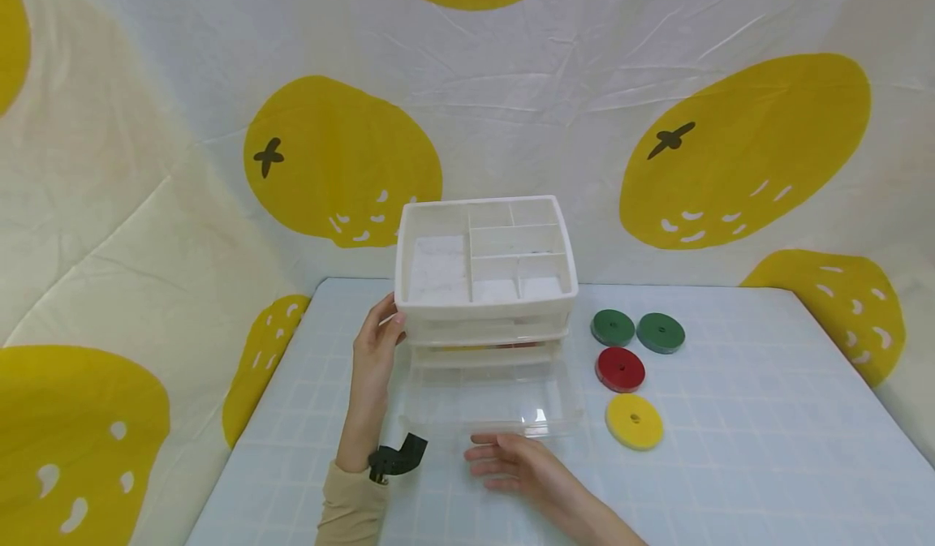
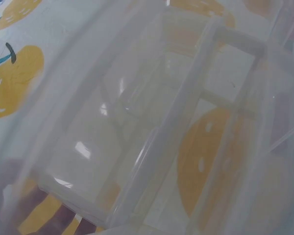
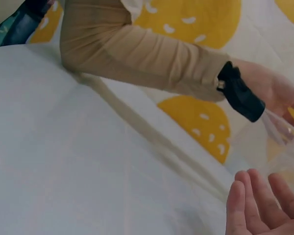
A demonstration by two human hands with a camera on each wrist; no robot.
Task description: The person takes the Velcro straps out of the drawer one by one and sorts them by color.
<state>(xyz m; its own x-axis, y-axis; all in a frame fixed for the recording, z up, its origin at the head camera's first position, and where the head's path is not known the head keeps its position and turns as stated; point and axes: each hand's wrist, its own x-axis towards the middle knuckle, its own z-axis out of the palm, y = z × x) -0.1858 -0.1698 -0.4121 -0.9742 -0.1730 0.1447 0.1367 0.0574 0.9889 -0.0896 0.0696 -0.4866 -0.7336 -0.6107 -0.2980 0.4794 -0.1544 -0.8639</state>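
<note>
Holding the white organizer (image 1: 485, 311) by its left side with the left hand (image 1: 376, 343) in the head view, with the right hand (image 1: 514, 461) relaxed and empty just before the clear drawer (image 1: 493, 396), pulled out from the organizer's front; best braced firmly, moving the drawer squarely

In the left wrist view, too blurred to judge finger contact

In the right wrist view, cut off across the left hand

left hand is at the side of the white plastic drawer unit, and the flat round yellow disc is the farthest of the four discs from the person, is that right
Not quite: the head view shows the flat round yellow disc nearest the person. The left hand is indeed at the side of the white plastic drawer unit.
</note>
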